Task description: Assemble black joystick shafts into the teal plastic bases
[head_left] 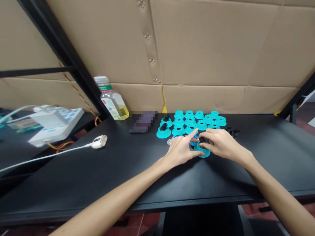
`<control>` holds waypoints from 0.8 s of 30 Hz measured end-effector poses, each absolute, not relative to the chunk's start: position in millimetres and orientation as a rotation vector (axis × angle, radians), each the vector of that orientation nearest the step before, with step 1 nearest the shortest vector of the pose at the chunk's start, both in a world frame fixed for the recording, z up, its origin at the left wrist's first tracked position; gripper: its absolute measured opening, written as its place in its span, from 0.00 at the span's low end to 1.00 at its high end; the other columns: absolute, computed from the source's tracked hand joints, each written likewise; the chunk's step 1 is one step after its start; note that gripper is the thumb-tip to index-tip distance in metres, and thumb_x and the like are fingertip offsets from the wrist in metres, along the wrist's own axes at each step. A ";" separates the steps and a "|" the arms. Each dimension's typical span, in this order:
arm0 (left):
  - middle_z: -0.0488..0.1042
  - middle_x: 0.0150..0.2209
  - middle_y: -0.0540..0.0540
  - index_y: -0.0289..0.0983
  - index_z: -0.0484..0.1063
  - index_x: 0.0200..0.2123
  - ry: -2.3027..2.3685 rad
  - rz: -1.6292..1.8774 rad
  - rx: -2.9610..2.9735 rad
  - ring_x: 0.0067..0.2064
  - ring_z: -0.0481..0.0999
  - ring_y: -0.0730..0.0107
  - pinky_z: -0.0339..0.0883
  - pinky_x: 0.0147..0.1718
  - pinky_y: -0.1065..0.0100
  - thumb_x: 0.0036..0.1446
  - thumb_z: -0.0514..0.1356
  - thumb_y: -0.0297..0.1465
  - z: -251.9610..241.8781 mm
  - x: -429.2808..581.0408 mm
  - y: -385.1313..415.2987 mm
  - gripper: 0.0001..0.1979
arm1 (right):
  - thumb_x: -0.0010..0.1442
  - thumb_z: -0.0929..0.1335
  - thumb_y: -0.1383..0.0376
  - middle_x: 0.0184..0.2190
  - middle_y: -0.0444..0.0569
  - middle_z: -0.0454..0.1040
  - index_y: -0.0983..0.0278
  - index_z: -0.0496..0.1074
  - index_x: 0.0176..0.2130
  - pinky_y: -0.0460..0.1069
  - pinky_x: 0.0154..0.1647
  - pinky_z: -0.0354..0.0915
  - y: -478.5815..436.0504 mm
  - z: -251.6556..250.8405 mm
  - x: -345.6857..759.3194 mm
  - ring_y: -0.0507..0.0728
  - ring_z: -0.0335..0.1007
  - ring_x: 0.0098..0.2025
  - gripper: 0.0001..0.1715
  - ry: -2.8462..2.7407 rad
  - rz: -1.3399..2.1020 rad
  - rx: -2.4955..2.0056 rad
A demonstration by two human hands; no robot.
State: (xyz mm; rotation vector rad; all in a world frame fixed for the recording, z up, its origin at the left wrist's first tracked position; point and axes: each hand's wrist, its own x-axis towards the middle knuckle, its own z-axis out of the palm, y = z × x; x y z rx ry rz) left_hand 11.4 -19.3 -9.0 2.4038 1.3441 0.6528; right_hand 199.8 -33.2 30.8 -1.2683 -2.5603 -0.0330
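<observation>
On a black table, my two hands meet over a teal flanged part with a black knob on top. My right hand pinches the knob from the right. My left hand lies beside the part, with its thumb along the teal rim and its index finger stretched past a small blue piece. Several more teal flanged parts stand in rows just beyond my fingers, some topped with black knobs. A clear disc lies by my left fingertips, and small black pieces sit to the right.
A plastic bottle with yellow liquid and a pixelated dark object stand on the table's far side. A white cabled device lies left, near a white power strip. Cardboard sheets rise behind the table.
</observation>
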 end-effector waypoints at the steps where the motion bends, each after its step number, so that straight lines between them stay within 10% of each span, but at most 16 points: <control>1: 0.81 0.41 0.49 0.43 0.55 0.65 1.343 0.652 2.399 0.38 0.80 0.58 0.68 0.32 0.66 0.45 0.65 0.51 -8.9 11.5 -19.1 0.46 | 0.63 0.64 0.64 0.31 0.49 0.72 0.66 0.73 0.37 0.46 0.30 0.53 -32.3 31.4 199.3 0.52 0.64 0.30 0.10 -2.557 -0.024 -1.284; 17: 0.81 0.39 0.47 0.40 0.55 0.65 1.377 0.649 2.352 0.37 0.81 0.57 0.67 0.32 0.66 0.43 0.66 0.52 -7.9 11.2 -18.2 0.49 | 0.67 0.55 0.49 0.24 0.52 0.74 0.67 0.73 0.24 0.47 0.26 0.43 -29.4 31.3 200.6 0.52 0.65 0.25 0.35 -2.543 -0.211 -1.509; 24: 0.81 0.41 0.47 0.41 0.54 0.65 1.323 0.670 2.358 0.39 0.81 0.57 0.68 0.34 0.65 0.45 0.65 0.51 -9.1 10.1 -18.1 0.48 | 0.61 0.65 0.60 0.28 0.46 0.75 0.64 0.74 0.43 0.45 0.31 0.57 -32.0 42.5 217.3 0.50 0.66 0.28 0.14 -2.427 0.271 -1.162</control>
